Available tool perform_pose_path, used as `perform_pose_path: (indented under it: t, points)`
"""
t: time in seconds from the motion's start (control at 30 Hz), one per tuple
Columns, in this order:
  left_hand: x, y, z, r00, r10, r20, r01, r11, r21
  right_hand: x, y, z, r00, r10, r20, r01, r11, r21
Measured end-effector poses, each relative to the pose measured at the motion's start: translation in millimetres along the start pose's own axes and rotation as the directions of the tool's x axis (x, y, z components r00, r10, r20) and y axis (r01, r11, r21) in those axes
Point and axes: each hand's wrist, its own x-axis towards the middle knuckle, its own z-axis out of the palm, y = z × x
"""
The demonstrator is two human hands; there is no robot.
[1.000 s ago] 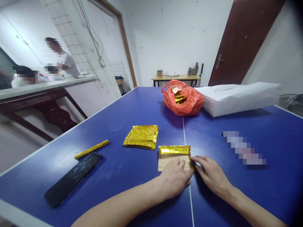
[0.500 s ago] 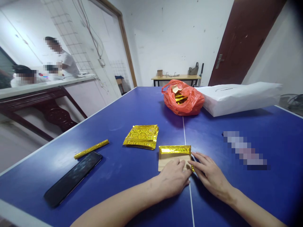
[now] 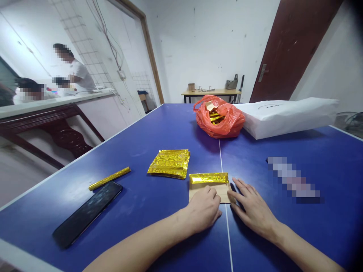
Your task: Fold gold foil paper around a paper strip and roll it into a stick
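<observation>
A sheet of gold foil paper [image 3: 208,178] lies on the blue table, its tan underside showing and its far edge folded over in a gold band. My left hand [image 3: 204,207] rests on the near part of the sheet, fingers curled and closed against it; the fingertips are hidden. At the sheet's right edge, my right hand [image 3: 251,204] lies with fingers stretched and apart, the index fingertip touching the paper. Beyond the left hand is a stack of folded gold foil pieces [image 3: 169,163]. A rolled gold foil tube [image 3: 109,178] lies farther left.
A black phone [image 3: 87,213] lies at the left. Toward the far end stand a red plastic bag [image 3: 219,119] holding gold pieces and a white bag [image 3: 286,117]. A blurred-out item [image 3: 295,179] lies at the right. Several people are behind a counter [image 3: 56,99].
My left hand has drawn slightly left and its fingers have curled in. The gold flap at the sheet's right edge now lies folded flat or hidden. My right hand has shifted slightly right.
</observation>
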Motion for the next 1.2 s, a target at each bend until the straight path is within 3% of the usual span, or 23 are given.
perform_pose_path:
  t: [0.17,0.4,0.57,0.77,1.2]
  points:
    - [-1,-1,-0.3,1.000,0.014,-0.006,-0.014,1.000,0.027,1,2,0,1.000,-0.007,-0.020,0.006,1.000,-0.022]
    - [1,-2,0.1,1.000,0.011,0.019,-0.012,0.999,0.045,2,0,-1,0.976,-0.118,-0.182,0.105,0.991,-0.080]
    - [1,2,3.1,0.999,0.024,-0.049,-0.024,1.000,0.014,1,-9,-7,0.960,-0.159,-0.230,0.155,0.987,-0.036]
    - [3,6,10.9,0.990,0.082,-0.111,-0.081,0.997,0.015,0,-16,-11,0.977,-0.127,-0.172,0.129,0.992,0.000]
    - [2,-2,15.1,0.995,0.014,-0.099,-0.016,1.000,-0.020,0,-9,-5,0.993,-0.064,-0.098,0.068,0.997,0.045]
